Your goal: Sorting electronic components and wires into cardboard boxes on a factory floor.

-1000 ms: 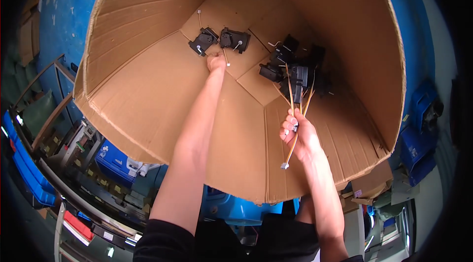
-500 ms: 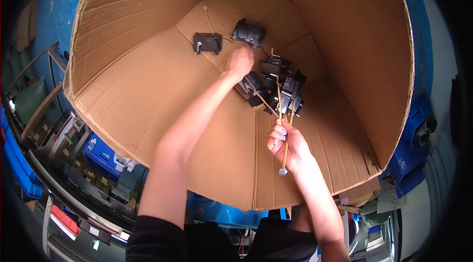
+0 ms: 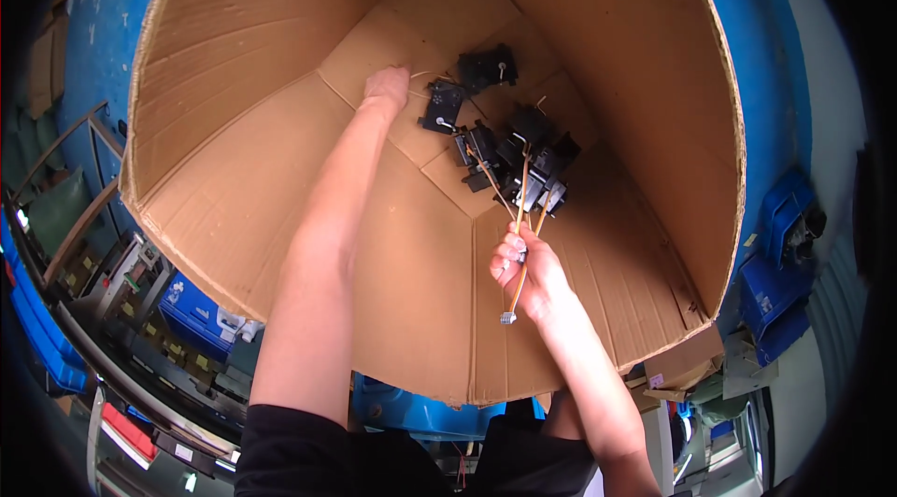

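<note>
Deep in a large cardboard box [image 3: 374,207], my left hand [image 3: 388,88] is closed, fingers together, at the end of a thin pale cable [image 3: 425,74]. That cable runs right to two black plastic modules, one [image 3: 444,106] nearer and one [image 3: 488,68] farther back. Closer to me, my right hand [image 3: 525,263] is wrapped round several orange-and-brown cables [image 3: 524,184]. A white connector [image 3: 507,318] dangles below its fingers. The held cables lead to a cluster of black modules [image 3: 533,156] with small metal levers; whether these hang or rest on the box bottom, I cannot tell.
The box's walls rise on the left, far and right sides, and its near edge [image 3: 467,401] lies before my body. Outside stand a blue bin [image 3: 196,315] at left, blue crates [image 3: 780,282] at right and a blue container [image 3: 420,406] beneath the near edge.
My left hand has moved left, away from the modules, and a cable now stretches from it. The two back modules have shifted right, closer to the cluster. My right hand keeps its hold.
</note>
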Available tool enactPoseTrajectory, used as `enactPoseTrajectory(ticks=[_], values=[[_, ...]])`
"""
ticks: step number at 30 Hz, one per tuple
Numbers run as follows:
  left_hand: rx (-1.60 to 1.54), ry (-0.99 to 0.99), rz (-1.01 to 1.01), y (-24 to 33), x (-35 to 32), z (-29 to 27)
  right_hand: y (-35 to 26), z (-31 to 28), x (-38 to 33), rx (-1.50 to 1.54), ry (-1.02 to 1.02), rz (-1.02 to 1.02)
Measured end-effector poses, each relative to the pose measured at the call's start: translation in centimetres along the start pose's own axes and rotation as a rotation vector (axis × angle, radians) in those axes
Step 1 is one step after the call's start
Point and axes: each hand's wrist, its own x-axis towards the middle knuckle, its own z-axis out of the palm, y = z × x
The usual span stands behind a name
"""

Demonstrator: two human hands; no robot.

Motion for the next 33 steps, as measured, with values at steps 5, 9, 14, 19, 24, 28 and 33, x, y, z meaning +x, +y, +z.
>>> enactPoseTrajectory(ticks=[5, 9, 14, 19, 24, 28, 33], values=[[0.118, 0.091, -0.025, -2.2, -0.6, 3.9, 0.5, 0.3, -0.2, 0.018, 0.075, 0.038], [0.134, 0.174, -0.037, -2.4, -0.9, 6.3, 0.5, 0.2, -0.5, 0.012, 0.112, 0.046], [0.144, 0.066, 0.132, -2.2, -4.5, 5.7, 0.7, -0.4, 0.2, -0.092, 0.084, 0.044], [0.030, -0.204, 0.204, 4.6, -12.1, 1.1, -0.6, -3.0, 1.6, -0.164, 0.057, 0.048], [-0.781, -0.549, -0.278, 10.3, -20.6, -3.0, 2.0, -5.0, 3.0, -0.386, 0.050, 0.046], [-1.028, -0.526, -0.448, 11.2, -22.6, 4.0, 4.7, -5.1, 3.5, -0.795, 0.188, 0.017], [-0.825, -0.502, -0.324, 10.7, -24.0, 11.9, 6.3, -7.4, 5.1, -0.902, 0.203, 0.043]])
